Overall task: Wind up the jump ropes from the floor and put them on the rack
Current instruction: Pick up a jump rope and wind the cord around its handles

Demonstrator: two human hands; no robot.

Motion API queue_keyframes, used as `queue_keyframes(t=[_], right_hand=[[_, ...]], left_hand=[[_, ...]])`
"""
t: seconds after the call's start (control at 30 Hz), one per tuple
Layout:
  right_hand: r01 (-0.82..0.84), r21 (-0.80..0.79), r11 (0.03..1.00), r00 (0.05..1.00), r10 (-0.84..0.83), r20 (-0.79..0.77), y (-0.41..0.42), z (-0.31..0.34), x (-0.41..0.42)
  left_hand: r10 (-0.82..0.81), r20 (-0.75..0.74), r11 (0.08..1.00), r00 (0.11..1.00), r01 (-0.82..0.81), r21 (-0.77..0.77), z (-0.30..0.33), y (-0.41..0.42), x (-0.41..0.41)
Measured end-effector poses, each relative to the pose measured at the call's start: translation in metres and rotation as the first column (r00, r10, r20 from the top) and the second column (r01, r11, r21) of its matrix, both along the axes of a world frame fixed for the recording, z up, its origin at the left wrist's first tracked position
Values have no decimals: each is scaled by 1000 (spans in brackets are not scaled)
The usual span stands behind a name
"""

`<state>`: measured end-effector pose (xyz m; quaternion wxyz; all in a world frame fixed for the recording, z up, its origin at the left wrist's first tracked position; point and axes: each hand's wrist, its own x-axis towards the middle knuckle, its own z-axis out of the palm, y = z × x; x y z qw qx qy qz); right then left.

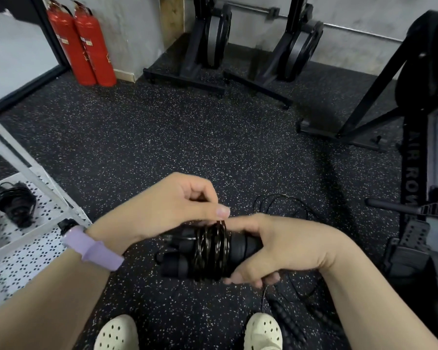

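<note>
A black jump rope [210, 251] is held at waist height, its thin cord wound in many turns round its two handles. My right hand [271, 248] grips the handles at their right end. My left hand [177, 205], with a lilac band on the wrist, pinches the cord just above the coil. Another black jump rope [286, 314] lies loose on the floor under my right hand, its ribbed handles beside my right shoe. The white perforated rack [36, 248] stands at the left, with a wound rope [15, 203] on its shelf.
Two red fire extinguishers [81, 44] stand by the back wall. Black rowing machines are parked upright at the back [213, 46] and along the right [420, 147]. The floor is speckled black rubber [187, 135]. My cream shoes [263, 332] are at the bottom.
</note>
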<state>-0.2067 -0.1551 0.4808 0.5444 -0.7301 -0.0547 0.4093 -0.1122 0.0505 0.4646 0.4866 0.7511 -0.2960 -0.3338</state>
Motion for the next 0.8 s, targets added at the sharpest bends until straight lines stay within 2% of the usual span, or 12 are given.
queue_keyframes(t=[0.07, 0.13, 0.23, 0.3, 0.37, 0.4, 0.47, 0.5, 0.57, 0.63, 0.8], right_hand=[[57, -22, 998, 998, -56, 43, 1, 0, -2], [104, -11, 995, 991, -102, 81, 2, 0, -5], [160, 107, 981, 974, -174, 142, 2, 2, -8], [162, 239, 957, 966, -203, 158, 5, 2, -8], [168, 368, 915, 958, -239, 156, 8, 0, -7], [179, 434, 883, 955, -263, 140, 9, -1, -6], [218, 577, 787, 946, -315, 73, 8, -3, -4], [247, 643, 725, 936, -349, 34, 6, -3, -2], [317, 729, 607, 898, -438, -26, 0, -3, 3], [401, 737, 543, 841, -537, -62, -7, -4, 7], [550, 633, 544, 729, -682, -47, -6, -7, 11]], left_hand=[[18, -218, 1000, 976, -21, -15, 0, 1, 5], [-14, -401, 999, 916, -5, -46, 2, 3, 6], [-41, -515, 988, 856, -43, -151, 5, -1, 2], [14, -600, 953, 800, -192, -235, -3, -2, 5], [103, -640, 911, 761, -330, -246, -12, -2, 9], [154, -574, 914, 804, -336, -225, -17, -2, 11], [206, -255, 961, 945, -245, -129, -18, -5, 7], [208, -142, 972, 968, -221, -85, -16, -8, 4], [167, -92, 981, 982, -175, -87, -8, -15, -4], [137, -12, 983, 990, -138, -119, -9, -18, -7], [180, 180, 984, 967, -176, -41, -19, -21, -9]])
